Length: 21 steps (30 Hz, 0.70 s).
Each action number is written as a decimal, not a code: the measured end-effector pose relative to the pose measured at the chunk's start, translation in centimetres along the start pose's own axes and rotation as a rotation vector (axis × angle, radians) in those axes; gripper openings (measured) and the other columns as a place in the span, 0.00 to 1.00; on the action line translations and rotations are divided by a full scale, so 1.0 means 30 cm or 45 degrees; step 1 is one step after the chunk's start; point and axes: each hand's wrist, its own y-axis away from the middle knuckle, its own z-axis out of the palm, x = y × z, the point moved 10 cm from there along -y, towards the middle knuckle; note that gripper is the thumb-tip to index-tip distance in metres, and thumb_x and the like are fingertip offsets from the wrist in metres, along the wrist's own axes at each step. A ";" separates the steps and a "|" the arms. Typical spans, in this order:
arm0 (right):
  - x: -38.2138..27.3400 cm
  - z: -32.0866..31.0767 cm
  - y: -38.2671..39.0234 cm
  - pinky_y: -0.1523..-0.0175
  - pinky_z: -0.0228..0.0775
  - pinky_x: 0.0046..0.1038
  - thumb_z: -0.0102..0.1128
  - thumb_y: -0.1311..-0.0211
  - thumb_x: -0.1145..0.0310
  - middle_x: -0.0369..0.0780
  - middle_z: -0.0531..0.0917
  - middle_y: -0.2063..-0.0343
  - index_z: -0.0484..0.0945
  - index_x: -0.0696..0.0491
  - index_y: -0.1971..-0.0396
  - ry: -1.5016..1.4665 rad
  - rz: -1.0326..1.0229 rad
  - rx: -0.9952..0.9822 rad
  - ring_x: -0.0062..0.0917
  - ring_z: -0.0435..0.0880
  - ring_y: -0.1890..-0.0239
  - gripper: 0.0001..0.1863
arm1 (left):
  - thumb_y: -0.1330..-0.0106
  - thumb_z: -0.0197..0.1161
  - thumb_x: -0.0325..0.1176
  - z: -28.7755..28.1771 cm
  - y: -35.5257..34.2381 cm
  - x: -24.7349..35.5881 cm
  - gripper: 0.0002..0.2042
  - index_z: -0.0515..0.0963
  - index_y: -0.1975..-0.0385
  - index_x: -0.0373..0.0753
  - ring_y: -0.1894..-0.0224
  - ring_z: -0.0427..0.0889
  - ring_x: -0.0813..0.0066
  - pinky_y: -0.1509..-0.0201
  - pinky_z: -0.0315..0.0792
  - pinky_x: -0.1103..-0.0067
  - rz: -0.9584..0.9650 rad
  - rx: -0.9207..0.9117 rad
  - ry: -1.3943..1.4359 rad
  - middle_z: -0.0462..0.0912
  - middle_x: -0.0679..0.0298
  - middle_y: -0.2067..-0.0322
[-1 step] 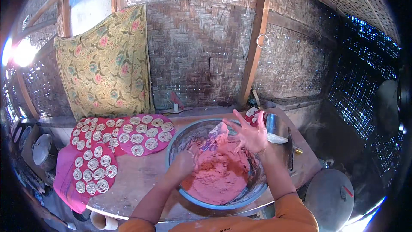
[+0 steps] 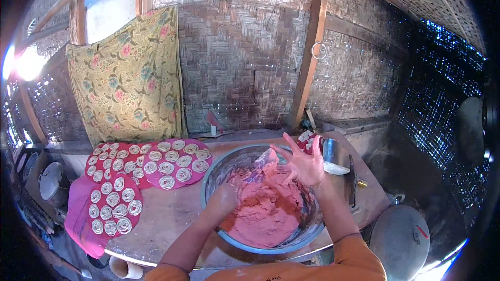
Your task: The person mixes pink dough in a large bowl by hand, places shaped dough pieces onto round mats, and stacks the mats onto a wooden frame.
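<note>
A blue basin on the table holds pink, lumpy paste. At its left side, my left hand is closed around the lower end of a paste-smeared purple-and-white implement; whether it is a scoop or a packet I cannot make out. My right hand is raised over the right of the basin, fingers spread and coated pink, holding nothing. Just right of it stands a shiny metal container with something white in it.
Pink and red mats bearing several coiled pale rounds cover the table's left. A lidded pot sits at far left, a large metal lid at lower right. A floral cloth hangs before the woven wall.
</note>
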 end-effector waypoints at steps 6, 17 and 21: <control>0.014 0.011 -0.006 0.52 0.71 0.54 0.29 0.52 0.22 0.47 0.51 0.35 0.61 0.37 0.38 -0.218 0.058 -0.046 0.50 0.64 0.41 0.46 | 0.35 0.44 0.31 0.000 -0.035 0.149 0.18 0.68 0.45 0.40 0.65 0.79 0.48 0.61 0.72 0.60 -0.002 -0.208 -0.008 0.78 0.43 0.67; 0.193 -0.111 0.013 0.44 0.60 0.57 0.30 0.55 0.21 0.42 0.42 0.31 0.35 0.32 0.32 0.357 0.533 0.063 0.46 0.59 0.37 0.52 | 0.36 0.51 0.35 0.173 0.073 0.045 0.16 0.70 0.50 0.37 0.62 0.78 0.49 0.58 0.71 0.62 0.334 -0.635 0.008 0.78 0.44 0.66; 0.068 -0.174 0.012 0.40 0.55 0.55 0.26 0.50 0.24 0.33 0.48 0.33 0.45 0.25 0.34 0.396 0.231 0.202 0.41 0.62 0.39 0.43 | 0.34 0.49 0.36 0.125 0.085 0.003 0.15 0.70 0.51 0.37 0.64 0.79 0.50 0.58 0.72 0.62 0.069 -0.707 -0.071 0.78 0.45 0.70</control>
